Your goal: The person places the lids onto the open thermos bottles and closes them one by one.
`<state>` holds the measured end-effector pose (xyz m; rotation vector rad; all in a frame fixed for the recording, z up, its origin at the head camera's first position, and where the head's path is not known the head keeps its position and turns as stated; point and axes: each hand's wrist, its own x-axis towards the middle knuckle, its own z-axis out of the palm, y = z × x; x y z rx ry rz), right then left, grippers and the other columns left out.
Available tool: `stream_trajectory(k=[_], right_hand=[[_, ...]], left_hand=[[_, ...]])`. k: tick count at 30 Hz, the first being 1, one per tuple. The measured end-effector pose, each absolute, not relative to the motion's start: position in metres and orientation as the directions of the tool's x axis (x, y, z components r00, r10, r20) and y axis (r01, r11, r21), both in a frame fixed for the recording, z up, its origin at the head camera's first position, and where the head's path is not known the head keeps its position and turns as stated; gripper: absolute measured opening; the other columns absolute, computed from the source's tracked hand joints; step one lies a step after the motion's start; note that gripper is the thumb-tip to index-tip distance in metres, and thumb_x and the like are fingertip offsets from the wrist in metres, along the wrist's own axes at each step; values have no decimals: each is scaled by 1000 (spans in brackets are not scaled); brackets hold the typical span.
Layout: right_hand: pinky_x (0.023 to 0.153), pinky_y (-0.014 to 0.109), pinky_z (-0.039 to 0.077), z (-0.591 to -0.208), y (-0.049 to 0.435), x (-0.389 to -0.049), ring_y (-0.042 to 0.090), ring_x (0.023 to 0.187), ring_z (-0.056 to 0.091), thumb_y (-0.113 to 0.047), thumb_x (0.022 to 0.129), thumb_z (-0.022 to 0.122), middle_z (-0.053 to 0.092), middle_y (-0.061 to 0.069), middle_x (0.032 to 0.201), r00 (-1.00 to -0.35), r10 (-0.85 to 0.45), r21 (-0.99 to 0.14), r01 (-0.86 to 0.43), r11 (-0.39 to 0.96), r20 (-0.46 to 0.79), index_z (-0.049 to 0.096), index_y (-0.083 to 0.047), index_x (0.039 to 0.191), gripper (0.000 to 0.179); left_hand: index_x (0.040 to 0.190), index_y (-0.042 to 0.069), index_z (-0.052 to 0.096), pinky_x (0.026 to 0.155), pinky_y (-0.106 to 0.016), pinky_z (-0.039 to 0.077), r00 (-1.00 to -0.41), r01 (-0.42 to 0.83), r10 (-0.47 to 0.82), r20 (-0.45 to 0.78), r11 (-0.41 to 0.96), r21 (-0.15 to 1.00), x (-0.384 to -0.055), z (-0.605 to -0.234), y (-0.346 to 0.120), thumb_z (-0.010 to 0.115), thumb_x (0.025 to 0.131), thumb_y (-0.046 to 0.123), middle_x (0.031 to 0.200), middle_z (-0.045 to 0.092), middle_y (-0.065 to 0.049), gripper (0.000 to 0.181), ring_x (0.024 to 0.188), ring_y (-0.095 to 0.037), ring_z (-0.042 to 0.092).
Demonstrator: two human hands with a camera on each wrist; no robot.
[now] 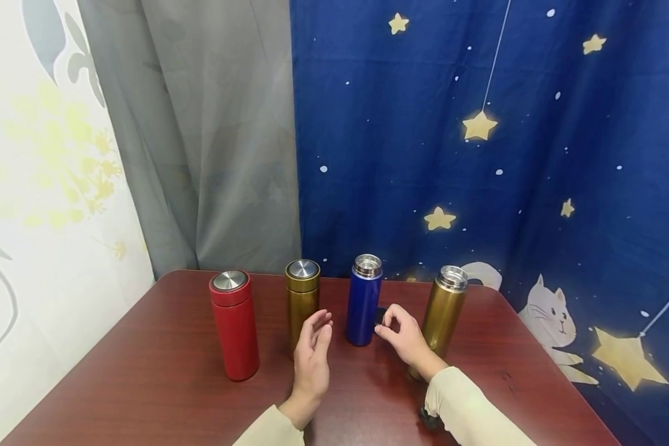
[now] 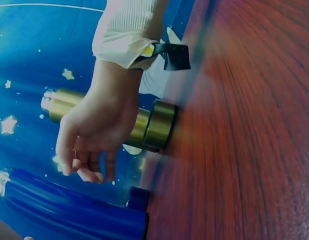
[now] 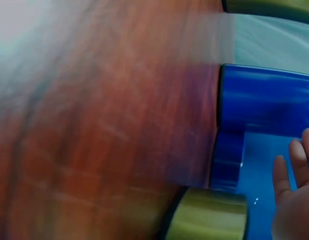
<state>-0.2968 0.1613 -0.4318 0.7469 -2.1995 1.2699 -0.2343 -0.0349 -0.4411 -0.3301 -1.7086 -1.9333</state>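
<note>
A blue thermos bottle (image 1: 363,306) stands upright with its steel mouth uncovered. Beside its base is a blue lid (image 2: 138,199), partly behind my right hand (image 1: 404,334) in the head view. That hand's fingers bend loosely near the blue bottle; in the left wrist view they hold nothing. Behind its wrist stands an uncapped gold thermos bottle (image 1: 445,310), and a gold lid (image 3: 207,215) sits on the table close by. My left hand (image 1: 312,365) is raised, fingers extended and holding nothing, in front of a capped gold thermos bottle (image 1: 302,297).
A capped red thermos bottle (image 1: 236,328) stands at the left of the dark red wooden table (image 1: 145,371). Behind the table hang a grey curtain (image 1: 228,136) and a blue star-patterned curtain (image 1: 396,136). A black device (image 2: 175,56) is strapped to the right wrist.
</note>
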Motion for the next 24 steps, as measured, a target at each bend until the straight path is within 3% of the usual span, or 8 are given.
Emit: stream_trajectory(k=[2, 5, 9, 11, 15, 19, 24], right_hand=[[68, 38, 41, -443, 165, -306, 28, 78, 50, -3, 71, 73, 52, 8, 79, -752, -212, -621, -642, 450, 624, 48, 0, 79, 27], [78, 38, 39, -461, 169, -320, 27, 90, 47, -10, 65, 75, 51, 4, 89, -770, -176, -608, -602, 518, 613, 47, -5, 86, 35], [83, 39, 38, -466, 168, -325, 26, 98, 44, -7, 63, 76, 50, 4, 101, -799, -132, -610, -543, 577, 586, 48, -8, 95, 42], [85, 42, 39, -469, 168, -326, 28, 101, 44, -4, 62, 75, 50, 8, 106, -811, -127, -613, -525, 590, 572, 48, -7, 99, 46], [95, 51, 38, -470, 167, -330, 36, 113, 42, -1, 63, 75, 49, 17, 122, -833, -153, -622, -508, 596, 532, 50, -3, 116, 59], [104, 60, 30, -467, 164, -334, 47, 129, 33, -5, 64, 80, 39, 25, 143, -865, -182, -618, -467, 632, 467, 42, -2, 140, 84], [105, 65, 26, -463, 162, -341, 52, 135, 24, -11, 65, 83, 28, 30, 150, -913, -205, -586, -386, 713, 352, 36, -5, 148, 95]], left_hand=[[134, 1, 49, 99, -22, 42, -839, 527, -193, 508, -55, 848, -237, -443, -34, 50, 102, 11, 131, 57, -14, 34, 121, -26, 54], [140, 3, 45, 103, -34, 41, -857, 507, -132, 499, -37, 861, -242, -446, -33, 52, 101, 15, 138, 51, -15, 41, 126, -29, 49], [150, 10, 32, 104, -57, 35, -895, 445, -22, 446, 27, 895, -253, -452, -34, 60, 97, 20, 151, 35, -14, 60, 133, -36, 41], [153, 13, 25, 103, -62, 33, -910, 415, 25, 414, 66, 908, -258, -456, -33, 64, 95, 20, 156, 26, -14, 70, 135, -39, 36], [155, 13, 19, 102, -65, 30, -923, 384, 60, 379, 105, 917, -269, -462, -33, 66, 93, 18, 158, 20, -16, 78, 137, -45, 30], [155, 13, 18, 103, -66, 30, -933, 360, 55, 356, 141, 922, -280, -463, -32, 66, 92, 21, 157, 22, -18, 79, 137, -45, 29], [154, 14, 20, 102, -67, 30, -941, 335, 28, 336, 190, 923, -292, -462, -26, 69, 91, 26, 155, 25, -19, 81, 137, -44, 29]])
